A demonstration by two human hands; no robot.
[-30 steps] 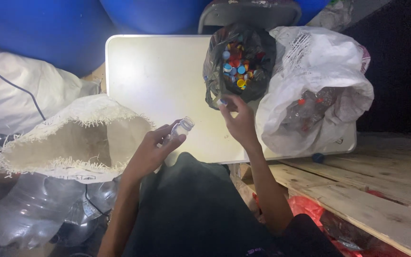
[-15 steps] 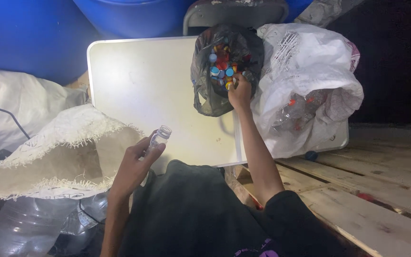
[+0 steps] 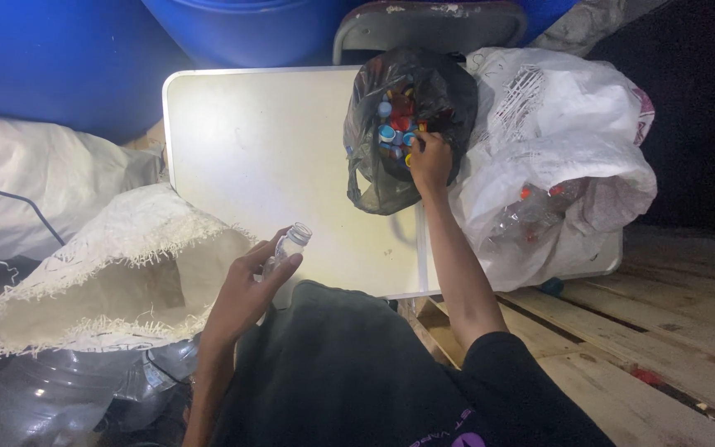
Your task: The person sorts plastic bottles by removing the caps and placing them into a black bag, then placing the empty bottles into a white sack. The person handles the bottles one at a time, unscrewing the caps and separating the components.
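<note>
1. The left hand grips a small clear bottle, uncapped, above the lap.
2. The right hand reaches into a dark bag of coloured caps; its grip cannot be told.
3. The bag sits on the white surface, beside a white bag.

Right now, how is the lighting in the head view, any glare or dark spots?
Head view: a bright pool lights the white table, near glare; the right hand in the black bag of caps is clear; the clear bottle reads fine; the upper right is black.
</note>
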